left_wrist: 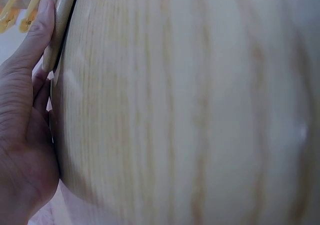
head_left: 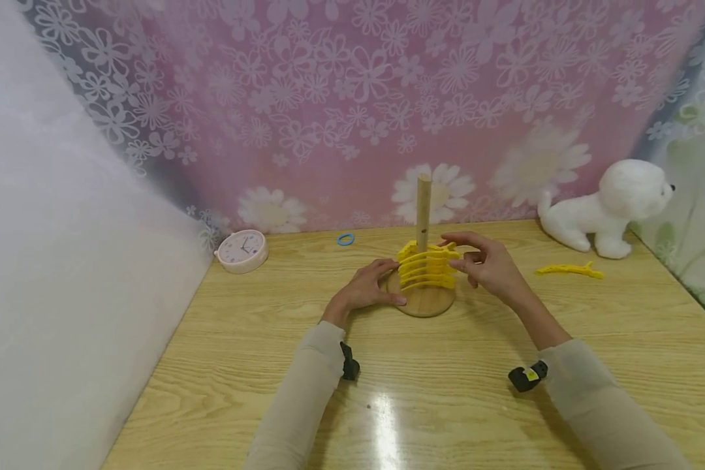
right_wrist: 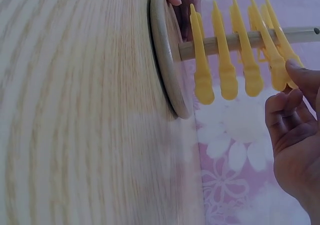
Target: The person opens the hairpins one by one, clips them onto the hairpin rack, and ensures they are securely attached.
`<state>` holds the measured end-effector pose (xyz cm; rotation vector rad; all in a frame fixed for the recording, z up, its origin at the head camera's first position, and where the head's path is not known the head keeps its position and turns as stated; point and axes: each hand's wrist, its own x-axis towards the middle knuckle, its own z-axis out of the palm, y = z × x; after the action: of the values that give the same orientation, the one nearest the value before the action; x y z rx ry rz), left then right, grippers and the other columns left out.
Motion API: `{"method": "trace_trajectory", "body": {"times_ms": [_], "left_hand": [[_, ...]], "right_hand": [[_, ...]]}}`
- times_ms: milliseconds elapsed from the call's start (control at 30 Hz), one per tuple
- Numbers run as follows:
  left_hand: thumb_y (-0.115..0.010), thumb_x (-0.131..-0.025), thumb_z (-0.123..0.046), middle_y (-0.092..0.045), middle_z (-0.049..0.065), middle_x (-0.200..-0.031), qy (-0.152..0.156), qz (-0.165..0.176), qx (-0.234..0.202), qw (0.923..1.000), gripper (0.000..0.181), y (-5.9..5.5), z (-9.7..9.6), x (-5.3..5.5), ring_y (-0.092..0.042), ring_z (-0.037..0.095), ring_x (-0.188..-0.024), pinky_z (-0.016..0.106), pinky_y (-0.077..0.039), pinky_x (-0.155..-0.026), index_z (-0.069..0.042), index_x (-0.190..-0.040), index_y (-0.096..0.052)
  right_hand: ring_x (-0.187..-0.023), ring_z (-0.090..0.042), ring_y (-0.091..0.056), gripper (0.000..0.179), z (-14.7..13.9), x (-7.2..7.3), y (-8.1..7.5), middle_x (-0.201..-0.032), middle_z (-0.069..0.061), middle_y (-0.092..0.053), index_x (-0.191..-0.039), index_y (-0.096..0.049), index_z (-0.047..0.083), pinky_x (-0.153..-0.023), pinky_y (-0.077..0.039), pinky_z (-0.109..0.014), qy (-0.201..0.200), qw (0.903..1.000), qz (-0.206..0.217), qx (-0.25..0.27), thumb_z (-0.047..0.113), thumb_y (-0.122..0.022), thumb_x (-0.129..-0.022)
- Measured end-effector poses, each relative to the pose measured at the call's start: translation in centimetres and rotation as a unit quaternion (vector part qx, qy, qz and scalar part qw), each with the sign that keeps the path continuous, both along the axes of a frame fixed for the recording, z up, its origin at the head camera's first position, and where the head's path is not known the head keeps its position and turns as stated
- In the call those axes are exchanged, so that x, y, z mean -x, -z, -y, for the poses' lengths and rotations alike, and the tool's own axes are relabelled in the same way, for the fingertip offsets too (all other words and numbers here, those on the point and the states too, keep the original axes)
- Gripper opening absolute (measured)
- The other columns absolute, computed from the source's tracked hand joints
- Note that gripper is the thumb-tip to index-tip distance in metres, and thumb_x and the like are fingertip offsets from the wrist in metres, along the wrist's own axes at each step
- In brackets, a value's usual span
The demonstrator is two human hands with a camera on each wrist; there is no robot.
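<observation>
Several yellow curved plastic pieces (head_left: pixel 425 271) are stacked in layers around an upright wooden post (head_left: pixel 423 209) on a round wooden base (head_left: pixel 425 307). At the base's left edge, my left hand (head_left: pixel 364 285) holds it with the thumb on the near side and the fingers farther back. The left thumb (left_wrist: pixel 37 35) lies along the base's rim in the left wrist view. My right hand (head_left: pixel 490 264) pinches the right end of the uppermost yellow plastic piece (right_wrist: pixel 280 75) between thumb and fingers. Lower pieces (right_wrist: pixel 228 82) sit spaced apart along the post.
Another yellow branch-like piece (head_left: pixel 570 269) lies on the table (head_left: pixel 446 385) to the right. A white plush dog (head_left: pixel 608 209) is at the back right. Toward the back left are a pink clock (head_left: pixel 242 250) and a blue ring (head_left: pixel 345 239). A floral curtain hangs behind.
</observation>
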<state>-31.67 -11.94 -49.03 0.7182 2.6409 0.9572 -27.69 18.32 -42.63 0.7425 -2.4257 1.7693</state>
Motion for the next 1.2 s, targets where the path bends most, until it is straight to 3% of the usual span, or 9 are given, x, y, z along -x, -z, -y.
{"method": "trace_trajectory", "body": {"times_ms": [267,400,633,867,1033,1200], "left_hand": [[-0.084,-0.087,-0.049,-0.025,-0.005,-0.171,-0.006,0.002,-0.002,1.0,0.091,0.0,0.1,0.0,-0.018,0.029,-0.158,0.057,-0.021,-0.126,-0.029,-0.162,-0.038],[-0.083,-0.087,-0.049,-0.024,-0.005,-0.171,-0.002,0.002,-0.004,1.0,0.091,0.0,0.1,-0.1,-0.018,0.029,-0.159,0.056,-0.022,-0.126,-0.029,-0.163,-0.038],[-0.083,-0.087,-0.049,-0.026,-0.002,-0.171,0.005,-0.008,-0.001,1.0,0.09,-0.1,0.0,0.0,-0.02,0.028,-0.158,0.055,-0.022,-0.126,-0.028,-0.163,-0.038],[-0.083,-0.087,-0.048,-0.026,-0.001,-0.17,0.006,-0.008,-0.003,0.9999,0.09,-0.2,0.0,-0.1,-0.02,0.029,-0.158,0.055,-0.022,-0.126,-0.026,-0.162,-0.038],[-0.084,-0.087,-0.05,-0.027,-0.005,-0.17,0.0,-0.004,0.002,1.0,0.091,0.0,0.0,-0.1,-0.021,0.028,-0.158,0.055,-0.022,-0.126,-0.027,-0.162,-0.039],[-0.084,-0.086,-0.051,-0.027,-0.007,-0.169,-0.004,0.0,0.004,1.0,0.092,0.1,0.0,0.0,-0.021,0.028,-0.158,0.055,-0.023,-0.126,-0.028,-0.162,-0.038]], "right_hand": [[-0.052,-0.033,-0.047,0.049,-2.2,-0.2,-0.1,-0.14,-0.01,-0.061,-0.15,-0.057,0.017,-0.048,-0.051,-0.039,0.011,0.9999,0.005,-0.005,0.012,-0.068,-0.102],[-0.051,-0.031,-0.047,0.049,-4.2,-0.1,0.2,-0.137,-0.011,-0.063,-0.15,-0.056,0.016,-0.048,-0.052,-0.04,0.035,0.9993,0.011,-0.008,0.009,-0.066,-0.103],[-0.052,-0.024,-0.051,0.052,-8.6,-0.1,1.4,-0.134,0.004,-0.063,-0.153,-0.052,0.017,-0.05,-0.053,-0.036,0.087,0.9949,0.027,-0.043,0.013,-0.067,-0.103],[-0.061,-0.021,-0.06,0.055,-12.9,0.2,2.8,-0.125,0.022,-0.063,-0.155,-0.049,0.016,-0.054,-0.055,-0.033,0.139,0.9864,0.069,-0.056,0.019,-0.068,-0.103],[-0.057,-0.017,-0.055,0.047,-15.7,0.2,3.3,-0.118,0.029,-0.063,-0.146,-0.056,0.025,-0.052,-0.053,-0.03,0.15,0.9843,0.081,-0.046,0.016,-0.069,-0.102],[-0.052,-0.019,-0.052,0.041,-17.9,0.2,3.7,-0.111,0.039,-0.062,-0.141,-0.059,0.027,-0.051,-0.052,-0.032,0.18,0.9771,0.08,-0.08,0.02,-0.071,-0.102]]}}
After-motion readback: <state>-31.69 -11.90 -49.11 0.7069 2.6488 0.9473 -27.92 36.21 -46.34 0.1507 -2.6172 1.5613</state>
